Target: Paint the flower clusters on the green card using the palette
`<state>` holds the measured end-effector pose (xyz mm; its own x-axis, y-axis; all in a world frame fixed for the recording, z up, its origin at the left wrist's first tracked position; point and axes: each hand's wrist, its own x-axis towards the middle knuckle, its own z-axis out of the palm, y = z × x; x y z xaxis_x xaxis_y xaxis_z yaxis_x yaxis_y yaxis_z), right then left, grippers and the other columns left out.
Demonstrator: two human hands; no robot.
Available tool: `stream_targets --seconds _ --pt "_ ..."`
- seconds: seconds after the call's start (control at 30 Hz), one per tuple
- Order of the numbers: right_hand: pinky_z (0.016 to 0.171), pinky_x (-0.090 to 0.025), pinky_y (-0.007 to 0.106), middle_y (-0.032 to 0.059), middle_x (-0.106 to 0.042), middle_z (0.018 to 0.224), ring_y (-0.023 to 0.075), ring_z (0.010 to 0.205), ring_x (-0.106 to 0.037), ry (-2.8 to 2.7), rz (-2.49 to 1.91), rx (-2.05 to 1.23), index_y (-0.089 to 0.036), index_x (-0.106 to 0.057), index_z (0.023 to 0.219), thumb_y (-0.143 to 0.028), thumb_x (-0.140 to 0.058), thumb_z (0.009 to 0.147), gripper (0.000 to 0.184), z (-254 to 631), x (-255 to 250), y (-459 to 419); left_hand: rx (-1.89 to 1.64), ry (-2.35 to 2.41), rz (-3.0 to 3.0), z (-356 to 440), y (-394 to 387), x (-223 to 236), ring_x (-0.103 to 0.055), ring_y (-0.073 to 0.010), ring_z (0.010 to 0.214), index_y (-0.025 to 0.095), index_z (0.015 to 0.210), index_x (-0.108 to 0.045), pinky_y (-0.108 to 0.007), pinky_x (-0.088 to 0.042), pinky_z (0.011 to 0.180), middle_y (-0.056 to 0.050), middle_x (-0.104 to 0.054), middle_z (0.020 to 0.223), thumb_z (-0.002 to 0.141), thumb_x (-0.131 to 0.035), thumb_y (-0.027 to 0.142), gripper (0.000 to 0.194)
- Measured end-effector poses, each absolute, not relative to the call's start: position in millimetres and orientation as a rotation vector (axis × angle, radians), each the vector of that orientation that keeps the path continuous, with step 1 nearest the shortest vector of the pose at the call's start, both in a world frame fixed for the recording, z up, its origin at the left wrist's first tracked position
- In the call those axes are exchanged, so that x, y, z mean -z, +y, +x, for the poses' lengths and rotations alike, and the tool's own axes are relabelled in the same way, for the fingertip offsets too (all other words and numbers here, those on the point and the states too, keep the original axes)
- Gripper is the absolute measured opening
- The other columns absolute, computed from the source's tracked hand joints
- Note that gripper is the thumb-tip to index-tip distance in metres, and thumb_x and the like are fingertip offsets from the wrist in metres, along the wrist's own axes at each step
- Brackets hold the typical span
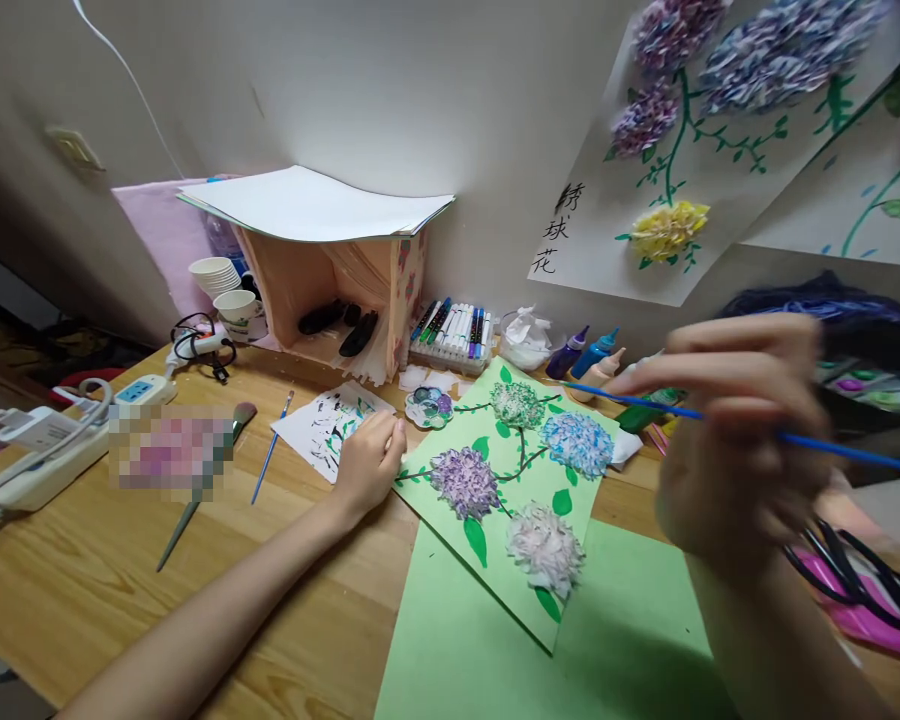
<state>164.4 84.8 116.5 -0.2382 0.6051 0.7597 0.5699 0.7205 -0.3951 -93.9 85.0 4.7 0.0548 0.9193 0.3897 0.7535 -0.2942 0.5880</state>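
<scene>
Raised at the right, my right hand (750, 430) pinches a thin blue paintbrush (645, 405). The brush points left above the picture, and motion blurs the hand. My left hand (375, 455) rests curled in a loose fist at the left edge of the picture; whatever its fingers may hold is hidden. Between them lies a light green picture (521, 480) with raised purple, green, blue and whitish flower heads, brown branches and painted green leaves. It sits askew, partly over a larger green sheet (450, 640). Beside my left hand are a paint-smeared white paper (319, 430) and a flower-shaped palette (427, 405).
Another blue brush (270, 455) and a large grey-handled brush (187, 515) lie left, near a power strip (60, 455). Behind stand a box of markers (454, 335), paint bottles (596, 350) and a pink box (337, 290). Black-handled scissors (847, 570) lie right.
</scene>
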Motion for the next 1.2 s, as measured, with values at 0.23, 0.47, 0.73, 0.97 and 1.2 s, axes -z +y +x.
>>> stream_targets --seconds 0.23,0.47,0.73,0.97,1.2 --pt "0.071 -0.040 0.035 0.0036 -0.060 0.074 0.0189 0.075 -0.054 -2.072 -0.955 -0.589 -0.023 -0.064 0.081 -0.045 -0.035 0.097 0.040 138 -79 146 -0.970 1.715 2.099 -95 87 7 -0.052 -0.0165 0.069 0.022 0.062 -0.045 -0.030 -0.039 0.068 -0.001 -0.051 0.065 0.098 -0.029 0.028 0.040" --pt "0.077 -0.040 0.034 0.0045 -0.066 0.081 0.0198 0.082 -0.057 -2.224 -0.977 -0.667 -0.021 -0.063 0.077 -0.041 -0.038 0.097 0.038 124 -55 154 -0.935 1.684 2.071 -95 90 7 -0.057 -0.0166 0.073 0.021 0.065 -0.053 -0.030 -0.043 0.072 -0.002 -0.058 0.070 0.098 -0.030 0.028 0.041" --pt "0.084 -0.040 0.036 0.0050 -0.067 0.082 0.0209 0.085 -0.058 -2.220 -0.993 -0.732 -0.022 -0.064 0.076 -0.044 -0.037 0.096 0.040 121 -43 159 -1.040 1.565 2.066 -95 94 10 -0.059 -0.0197 0.100 0.020 0.097 -0.065 -0.035 -0.045 0.091 -0.007 -0.066 0.102 0.098 -0.033 0.025 0.033" --pt "0.084 -0.040 0.036 0.0048 -0.067 0.079 0.0199 0.082 -0.059 -2.207 -0.973 -0.780 -0.021 -0.063 0.073 -0.045 -0.035 0.096 0.044 122 -41 161 -0.986 1.545 2.046 -95 95 13 -0.059 -0.0190 0.105 0.018 0.104 -0.064 -0.035 -0.046 0.095 -0.008 -0.066 0.109 0.097 -0.034 0.024 0.031" --pt "0.083 -0.042 0.036 0.0052 -0.068 0.080 0.0201 0.083 -0.060 -2.143 -1.021 -0.755 -0.020 -0.065 0.076 -0.048 -0.037 0.095 0.045 122 -40 162 -0.977 1.537 2.054 -94 95 12 -0.060 -0.0195 0.105 0.019 0.103 -0.064 -0.036 -0.047 0.095 -0.008 -0.066 0.109 0.097 -0.033 0.024 0.032"
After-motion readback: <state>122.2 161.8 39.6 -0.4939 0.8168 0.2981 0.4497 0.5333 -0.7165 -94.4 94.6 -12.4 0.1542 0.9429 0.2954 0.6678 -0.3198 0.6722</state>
